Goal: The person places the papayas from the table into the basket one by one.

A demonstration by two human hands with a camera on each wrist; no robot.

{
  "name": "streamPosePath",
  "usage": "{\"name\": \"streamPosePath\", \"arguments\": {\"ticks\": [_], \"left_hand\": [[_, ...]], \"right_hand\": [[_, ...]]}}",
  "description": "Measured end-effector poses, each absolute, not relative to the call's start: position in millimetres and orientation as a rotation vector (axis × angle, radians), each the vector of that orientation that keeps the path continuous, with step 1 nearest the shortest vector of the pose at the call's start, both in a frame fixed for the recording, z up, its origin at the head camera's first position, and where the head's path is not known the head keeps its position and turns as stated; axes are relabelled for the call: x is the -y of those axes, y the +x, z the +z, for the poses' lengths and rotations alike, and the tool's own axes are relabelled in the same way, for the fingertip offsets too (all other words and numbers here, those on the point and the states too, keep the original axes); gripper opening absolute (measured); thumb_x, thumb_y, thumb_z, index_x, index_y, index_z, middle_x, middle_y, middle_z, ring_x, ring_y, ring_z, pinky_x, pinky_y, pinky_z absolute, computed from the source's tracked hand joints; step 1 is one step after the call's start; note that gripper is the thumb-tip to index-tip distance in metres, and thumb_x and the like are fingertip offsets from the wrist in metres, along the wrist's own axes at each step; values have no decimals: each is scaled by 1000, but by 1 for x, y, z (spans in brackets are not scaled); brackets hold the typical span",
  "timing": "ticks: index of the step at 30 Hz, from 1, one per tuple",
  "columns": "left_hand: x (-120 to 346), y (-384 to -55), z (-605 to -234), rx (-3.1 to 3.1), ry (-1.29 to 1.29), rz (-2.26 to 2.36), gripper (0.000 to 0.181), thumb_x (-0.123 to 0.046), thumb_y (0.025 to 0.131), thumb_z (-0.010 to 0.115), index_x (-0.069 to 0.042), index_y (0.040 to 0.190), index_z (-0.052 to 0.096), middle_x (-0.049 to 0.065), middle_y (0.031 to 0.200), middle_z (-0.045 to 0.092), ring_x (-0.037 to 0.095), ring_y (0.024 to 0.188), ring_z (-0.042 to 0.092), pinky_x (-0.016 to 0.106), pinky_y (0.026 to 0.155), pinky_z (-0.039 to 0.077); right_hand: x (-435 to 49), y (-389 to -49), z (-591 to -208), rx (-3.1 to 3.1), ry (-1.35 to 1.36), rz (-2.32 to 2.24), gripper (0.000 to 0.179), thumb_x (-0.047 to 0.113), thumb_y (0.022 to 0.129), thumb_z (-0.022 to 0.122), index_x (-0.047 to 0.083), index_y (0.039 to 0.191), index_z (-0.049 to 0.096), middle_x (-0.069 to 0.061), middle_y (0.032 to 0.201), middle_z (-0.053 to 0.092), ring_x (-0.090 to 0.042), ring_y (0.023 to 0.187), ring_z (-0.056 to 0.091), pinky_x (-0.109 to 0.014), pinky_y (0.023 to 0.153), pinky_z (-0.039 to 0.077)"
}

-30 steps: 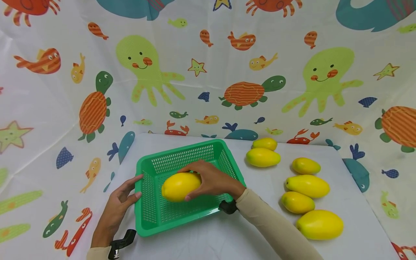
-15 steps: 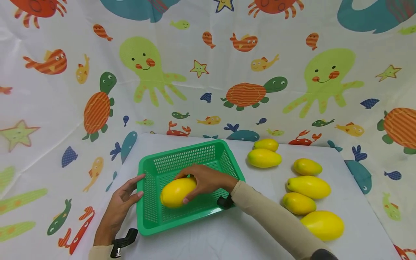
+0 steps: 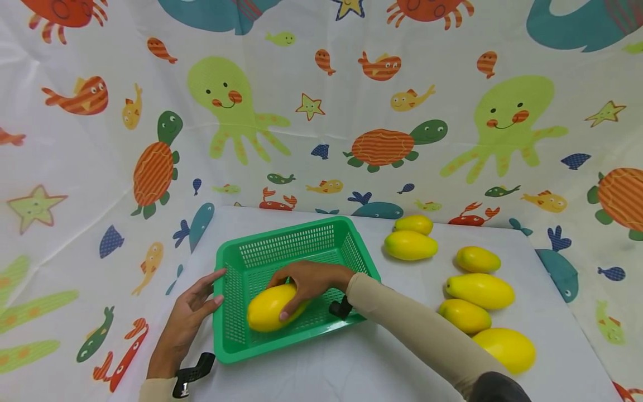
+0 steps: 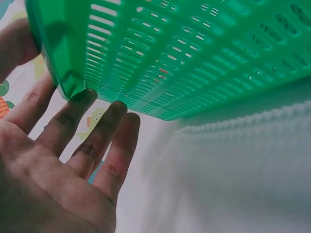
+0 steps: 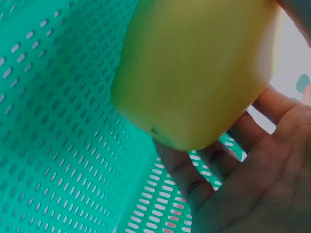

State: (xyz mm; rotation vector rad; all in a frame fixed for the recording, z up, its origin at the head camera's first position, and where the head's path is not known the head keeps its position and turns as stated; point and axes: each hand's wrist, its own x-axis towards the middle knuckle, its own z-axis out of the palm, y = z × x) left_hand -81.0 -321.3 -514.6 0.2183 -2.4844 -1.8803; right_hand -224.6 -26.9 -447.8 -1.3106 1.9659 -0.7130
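Observation:
My right hand (image 3: pixel 312 281) grips a large yellow papaya (image 3: pixel 268 310) inside a green plastic basket (image 3: pixel 281 346). Its fingers and thumb curl over the fruit's right end. From the right wrist, the papaya (image 5: pixel 194 73) fills the upper middle, beside the perforated basket wall (image 5: pixel 58 111), with fingers of the right hand (image 5: pixel 262 179) bent around its end. At the basket's left side, my left hand (image 3: pixel 188 312) has its fingertips and thumb at the rim. The left wrist view shows the left hand (image 4: pixel 63 160) with nearly straight fingers against the outside of the basket (image 4: pixel 160 68).
Two papayas (image 3: pixel 411 245) lie behind the basket's right side. Several more, including one long papaya (image 3: pixel 480 291), form a column at the right on the white tabletop (image 3: pixel 402 368). The right sleeve (image 3: pixel 407 324) partly covers the nearest papaya (image 3: pixel 507 349). A patterned curtain (image 3: pixel 301 167) hangs behind.
My right hand has moved the papaya lower and toward the near left of the basket. The left hand stays at the rim. The whole view has shifted slightly.

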Motion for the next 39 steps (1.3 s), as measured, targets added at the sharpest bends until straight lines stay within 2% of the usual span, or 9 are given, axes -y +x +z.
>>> {"name": "streamPosePath", "arguments": {"ticks": [8, 26, 33, 39], "left_hand": [[322, -80, -516, 2479, 213, -1889, 58, -25, 107, 67, -22, 161, 47, -6, 164, 47, 1, 136, 49, 2, 102, 42], [321, -82, -518, 2457, 201, -1914, 58, -23, 107, 66, -21, 162, 47, -4, 166, 46, -2, 137, 48, 3, 103, 43], [320, -80, -517, 2470, 244, -1893, 60, -26, 106, 67, -22, 162, 47, -4, 168, 44, -2, 137, 49, 10, 108, 43], [319, -80, -516, 2476, 252, -1881, 60, -27, 106, 67, -24, 162, 46, -5, 169, 44, -1, 138, 48, 11, 110, 42]], "right_hand": [[40, -223, -452, -1948, -1320, -633, 59, 44, 85, 89, 23, 137, 69, 15, 121, 70, -6, 106, 61, -17, 93, 53], [51, -224, -467, -1918, -1322, -641, 59, 42, 84, 91, 24, 136, 70, 13, 121, 69, -6, 106, 60, -16, 94, 52], [55, -221, -472, -1926, -1334, -609, 59, 42, 84, 91, 23, 135, 70, 13, 118, 69, -5, 105, 60, -16, 92, 52], [59, -219, -475, -1937, -1329, -575, 60, 43, 83, 91, 25, 135, 69, 15, 119, 68, -4, 105, 58, -16, 93, 51]]}}
